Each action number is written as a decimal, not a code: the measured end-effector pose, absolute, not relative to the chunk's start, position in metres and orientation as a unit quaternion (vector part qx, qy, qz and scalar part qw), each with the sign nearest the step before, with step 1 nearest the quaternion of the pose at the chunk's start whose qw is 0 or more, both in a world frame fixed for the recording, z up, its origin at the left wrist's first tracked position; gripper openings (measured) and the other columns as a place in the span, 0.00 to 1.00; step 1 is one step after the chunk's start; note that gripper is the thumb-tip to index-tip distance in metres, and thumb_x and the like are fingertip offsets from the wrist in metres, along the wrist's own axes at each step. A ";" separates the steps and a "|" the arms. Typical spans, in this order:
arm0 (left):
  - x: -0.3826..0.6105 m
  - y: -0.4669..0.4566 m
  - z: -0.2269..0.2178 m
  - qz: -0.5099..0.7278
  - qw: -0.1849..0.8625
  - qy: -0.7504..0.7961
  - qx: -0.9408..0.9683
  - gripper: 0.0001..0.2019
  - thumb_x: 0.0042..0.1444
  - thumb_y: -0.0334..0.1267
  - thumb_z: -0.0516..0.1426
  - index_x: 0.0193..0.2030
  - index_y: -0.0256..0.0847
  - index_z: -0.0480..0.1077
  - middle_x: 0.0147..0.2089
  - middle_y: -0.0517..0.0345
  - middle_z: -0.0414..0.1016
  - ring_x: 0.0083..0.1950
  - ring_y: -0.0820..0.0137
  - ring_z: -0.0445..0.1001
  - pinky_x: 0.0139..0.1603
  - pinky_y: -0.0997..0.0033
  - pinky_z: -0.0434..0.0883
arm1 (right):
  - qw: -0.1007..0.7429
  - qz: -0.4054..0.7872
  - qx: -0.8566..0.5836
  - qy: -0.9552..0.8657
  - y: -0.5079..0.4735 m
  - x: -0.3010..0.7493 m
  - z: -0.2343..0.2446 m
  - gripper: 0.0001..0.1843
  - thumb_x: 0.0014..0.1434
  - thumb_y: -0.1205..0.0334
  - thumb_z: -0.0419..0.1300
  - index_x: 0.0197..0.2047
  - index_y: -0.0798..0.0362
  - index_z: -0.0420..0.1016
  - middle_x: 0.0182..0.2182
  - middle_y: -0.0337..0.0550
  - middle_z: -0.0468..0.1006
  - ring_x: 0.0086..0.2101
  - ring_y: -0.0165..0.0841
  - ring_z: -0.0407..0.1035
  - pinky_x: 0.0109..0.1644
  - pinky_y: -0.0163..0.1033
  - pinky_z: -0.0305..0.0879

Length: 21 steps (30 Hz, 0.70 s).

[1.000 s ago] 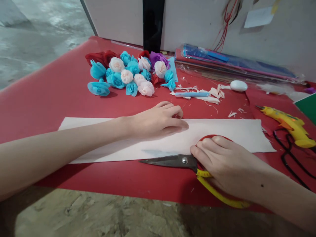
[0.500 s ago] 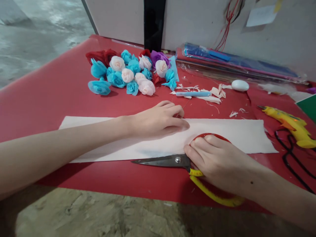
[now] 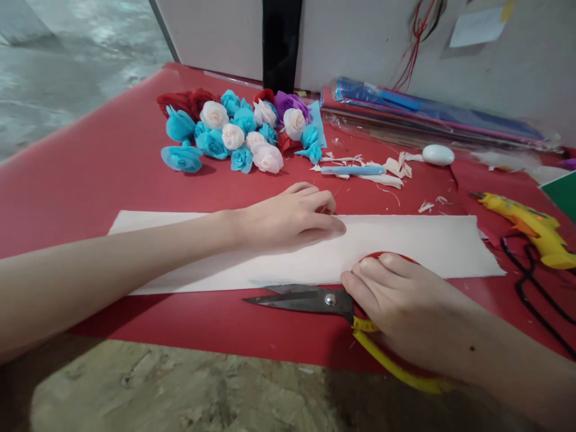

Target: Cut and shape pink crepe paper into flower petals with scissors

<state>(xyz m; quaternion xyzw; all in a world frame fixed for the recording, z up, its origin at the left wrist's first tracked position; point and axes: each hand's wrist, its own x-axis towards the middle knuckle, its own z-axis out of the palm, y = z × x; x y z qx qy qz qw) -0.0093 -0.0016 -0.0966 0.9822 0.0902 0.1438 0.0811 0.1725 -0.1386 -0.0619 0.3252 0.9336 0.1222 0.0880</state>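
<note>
A long strip of pale pink crepe paper (image 3: 414, 240) lies flat across the red tabletop. My left hand (image 3: 299, 215) rests palm down on its middle, with the fingers a little bent and apart and the thumb stretched to the right. At the strip's near edge, my right hand (image 3: 400, 294) grips a pair of large scissors (image 3: 306, 300) by the handles, one red and one yellow. Their dark blades point left and are slightly parted. One blade shows along the paper's near edge; the other lies outside it.
Blue, pink, red and purple paper flowers (image 3: 243, 129) sit behind the strip. Paper scraps (image 3: 391, 171), a rolled blue piece (image 3: 353, 170) and a white egg-shaped object (image 3: 438, 155) lie farther right. A yellow glue gun (image 3: 524, 225) with a black cord is at the right. Wrapped sheets (image 3: 441, 117) lie along the wall.
My right hand has drawn the scissors slightly right and toward me, and both blades now show apart. The left hand stays where it was on the paper.
</note>
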 end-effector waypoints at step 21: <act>-0.009 -0.002 -0.097 0.159 0.083 0.082 0.980 0.15 0.64 0.38 0.45 0.50 0.44 0.69 0.44 0.48 0.68 0.43 0.66 0.67 0.51 0.61 0.59 | 0.056 0.197 0.270 0.941 -0.131 0.155 -0.065 0.12 0.56 0.77 0.44 0.30 0.58 0.66 0.25 0.43 0.67 0.25 0.36 0.58 0.32 0.41 0.47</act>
